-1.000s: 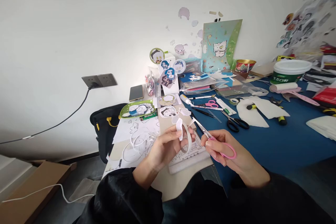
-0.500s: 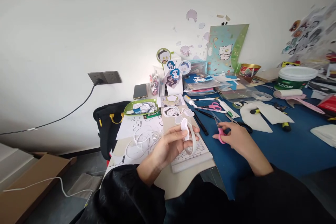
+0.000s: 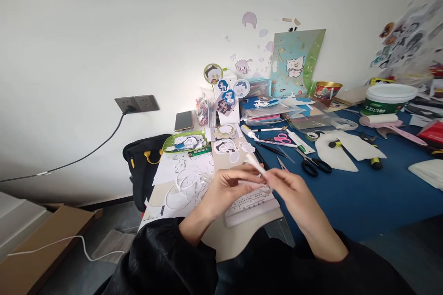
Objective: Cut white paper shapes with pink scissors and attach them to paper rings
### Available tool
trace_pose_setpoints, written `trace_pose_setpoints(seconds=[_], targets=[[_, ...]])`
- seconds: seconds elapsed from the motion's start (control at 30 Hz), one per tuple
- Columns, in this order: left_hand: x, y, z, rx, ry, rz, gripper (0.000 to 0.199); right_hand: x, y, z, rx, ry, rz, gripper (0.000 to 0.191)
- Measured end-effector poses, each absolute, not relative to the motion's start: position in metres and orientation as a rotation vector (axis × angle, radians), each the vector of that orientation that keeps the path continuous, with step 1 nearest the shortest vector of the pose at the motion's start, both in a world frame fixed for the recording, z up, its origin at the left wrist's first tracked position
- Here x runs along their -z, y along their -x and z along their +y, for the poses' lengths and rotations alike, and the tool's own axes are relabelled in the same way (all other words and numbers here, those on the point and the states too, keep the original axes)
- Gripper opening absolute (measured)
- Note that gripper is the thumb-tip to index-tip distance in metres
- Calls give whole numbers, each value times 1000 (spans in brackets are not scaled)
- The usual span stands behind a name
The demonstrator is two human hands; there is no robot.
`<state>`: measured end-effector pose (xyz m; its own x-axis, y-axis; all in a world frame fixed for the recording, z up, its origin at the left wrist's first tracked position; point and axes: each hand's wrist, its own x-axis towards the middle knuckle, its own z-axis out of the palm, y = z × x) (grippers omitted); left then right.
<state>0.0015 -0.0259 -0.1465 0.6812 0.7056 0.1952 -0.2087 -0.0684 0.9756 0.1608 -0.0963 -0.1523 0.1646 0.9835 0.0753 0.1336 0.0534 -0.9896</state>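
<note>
My left hand (image 3: 223,196) is closed over the printed paper pad, pinching a small white paper piece mostly hidden by its fingers. Close against it, my right hand (image 3: 289,189) grips a curled white paper strip (image 3: 255,164) that sticks up between the two hands, slightly blurred. The blades of small scissors (image 3: 282,164) show on the blue mat just beyond my right hand; their handles are hidden behind it. Beneath both hands lies the printed paper pad (image 3: 247,209). A tangle of white paper offcuts (image 3: 188,189) is left of my left hand.
Black-handled scissors (image 3: 314,166), pink scissors (image 3: 282,138) and a glue bottle (image 3: 247,132) lie on the blue mat (image 3: 349,198). A green tray (image 3: 168,144) holds paper cutouts. Further back are a phone (image 3: 184,121), a white-lidded tub (image 3: 391,99) and a wall socket (image 3: 137,103).
My right hand has let go of the small pink-handled scissors and moved left to the paper in my left hand. The paper strip has turned and now rises between both hands.
</note>
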Motion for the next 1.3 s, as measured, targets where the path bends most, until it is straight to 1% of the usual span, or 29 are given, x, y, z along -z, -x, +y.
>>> trace_pose_setpoints(seconds=[0.1,0.17,0.27,0.3,0.4,0.5,0.6,0.67,0.73,0.8,0.9,0.93,1.03,1.13,1.17,1.23,1.3], targets=[[147,-1,-29,-911,-1631,443,12,155,-164,-101,-812,1255,-1015,33],[148,-1,-30,-966,-1731,454,13,155,-163,-106,-838,1253,-1014,34],[150,-1,-32,-1023,-1805,478,12,154,-157,-112,-951,1275,-1077,26],[150,-1,-32,-1033,-1823,483,12,154,-155,-113,-975,1268,-1078,26],[151,-1,-32,-1063,-1855,482,12,154,-152,-113,-987,1260,-1059,34],[148,-1,-32,-1117,-1742,559,16,153,-152,-111,-923,1332,-1089,31],[143,-1,-32,-1036,-1636,631,23,152,-154,-109,-833,1400,-1131,26],[141,-2,-32,-903,-1663,663,22,152,-155,-108,-820,1408,-1148,22],[141,-3,-32,-808,-1680,716,20,153,-155,-107,-838,1371,-1138,23],[143,-4,-30,-836,-1653,771,21,153,-154,-108,-875,1275,-1093,22],[144,-4,-26,-993,-1619,794,21,153,-154,-108,-995,1067,-956,43],[144,-4,-26,-994,-1607,778,21,153,-154,-108,-1044,1007,-907,46],[143,-3,-26,-874,-1550,719,23,154,-156,-106,-1180,891,-804,40],[143,-4,-26,-864,-1532,704,23,154,-160,-103,-1255,874,-758,25],[143,-4,-26,-875,-1535,702,22,154,-162,-101,-1256,884,-748,23],[144,-4,-26,-896,-1539,703,22,155,-166,-99,-1229,897,-738,27],[143,-4,-26,-908,-1548,709,21,155,-169,-98,-1193,892,-743,24]])
